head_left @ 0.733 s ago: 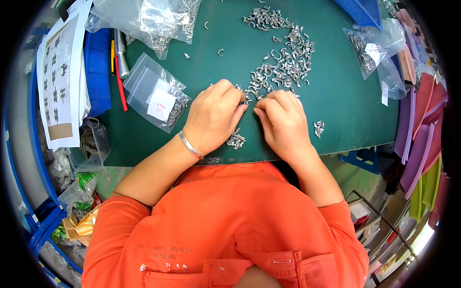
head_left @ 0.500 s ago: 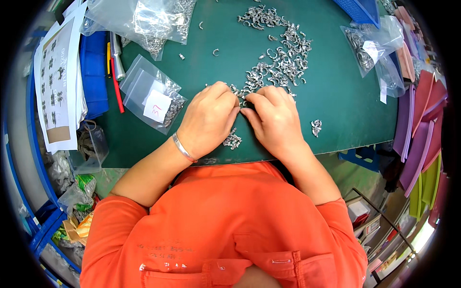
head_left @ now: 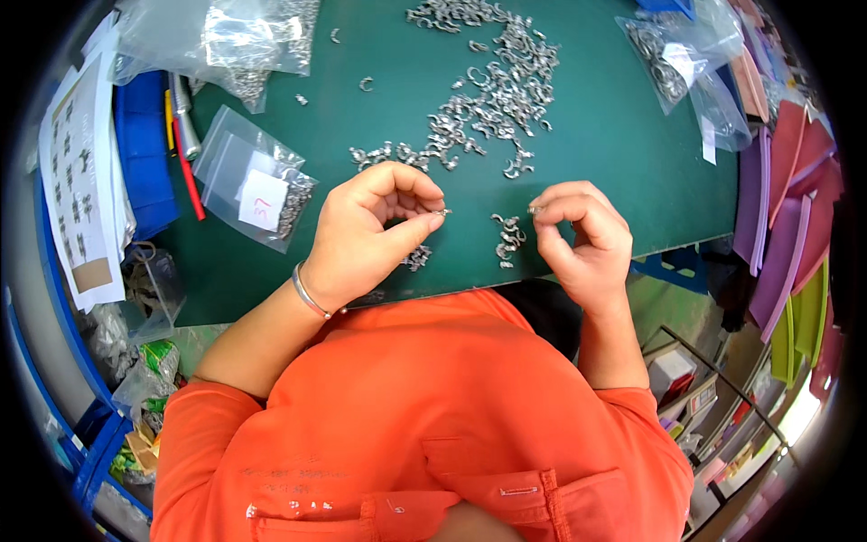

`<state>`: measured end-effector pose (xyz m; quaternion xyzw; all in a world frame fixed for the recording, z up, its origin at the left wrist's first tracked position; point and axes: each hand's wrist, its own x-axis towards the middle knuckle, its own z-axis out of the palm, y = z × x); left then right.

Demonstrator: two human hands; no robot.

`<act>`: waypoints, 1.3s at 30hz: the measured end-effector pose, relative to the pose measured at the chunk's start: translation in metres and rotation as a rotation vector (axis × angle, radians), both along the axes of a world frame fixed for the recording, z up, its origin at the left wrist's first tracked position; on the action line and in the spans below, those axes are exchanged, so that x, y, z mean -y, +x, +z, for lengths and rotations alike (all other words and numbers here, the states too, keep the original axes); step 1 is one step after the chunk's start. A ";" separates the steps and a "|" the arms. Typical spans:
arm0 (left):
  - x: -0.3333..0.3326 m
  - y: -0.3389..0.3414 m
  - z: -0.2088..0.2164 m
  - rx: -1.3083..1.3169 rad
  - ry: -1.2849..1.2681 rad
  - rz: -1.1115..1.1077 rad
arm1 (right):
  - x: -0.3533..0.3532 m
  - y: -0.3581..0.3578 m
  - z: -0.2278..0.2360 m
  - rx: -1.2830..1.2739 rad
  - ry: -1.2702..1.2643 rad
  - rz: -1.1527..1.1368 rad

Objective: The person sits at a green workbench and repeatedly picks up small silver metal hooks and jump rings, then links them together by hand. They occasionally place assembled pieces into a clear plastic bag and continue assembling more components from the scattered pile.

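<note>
Between the thumb and forefinger of my left hand (head_left: 375,221) is a small silvery metal piece (head_left: 444,212). My right hand (head_left: 585,237), apart from it, pinches another small metal piece (head_left: 535,210); the exact shape of both is too small to tell. A big loose heap of curved silver metal parts (head_left: 492,108) spreads beyond the hands. Just left of my right hand lies a small cluster of metal parts (head_left: 508,239). Another little pile (head_left: 417,257) sits partly hidden below my left hand.
At left, a zip bag of small parts (head_left: 262,194) lies near a red pen (head_left: 190,181), a blue bin (head_left: 144,149) and printed sheets (head_left: 81,181). Larger clear bags (head_left: 217,36) lie at the far left, another bag of rings (head_left: 664,63) at the far right. Purple and pink trays (head_left: 781,226) stand beyond the right edge.
My hands were close together over the near edge of the heap; now they are apart, each pinching a small piece. The view has shifted, and the cluster near my right hand now shows between the hands.
</note>
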<state>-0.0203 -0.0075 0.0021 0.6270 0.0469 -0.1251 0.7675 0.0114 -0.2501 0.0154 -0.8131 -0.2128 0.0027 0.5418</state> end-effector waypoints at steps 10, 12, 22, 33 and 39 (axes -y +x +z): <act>0.041 0.010 -0.001 0.658 0.632 -0.322 | 0.011 -0.019 0.015 -0.231 -0.353 0.158; 0.042 0.011 0.001 0.620 0.734 -0.375 | 0.010 -0.020 0.015 -0.240 -0.411 0.160; 0.027 0.012 0.004 0.533 0.607 -0.383 | -0.010 0.000 -0.005 0.185 -0.283 0.026; 0.029 0.020 0.016 0.224 0.395 -0.272 | -0.013 0.003 -0.012 0.251 -0.180 0.032; 0.034 0.024 0.012 -0.126 -0.013 -0.247 | -0.019 -0.009 -0.006 0.190 0.016 -0.016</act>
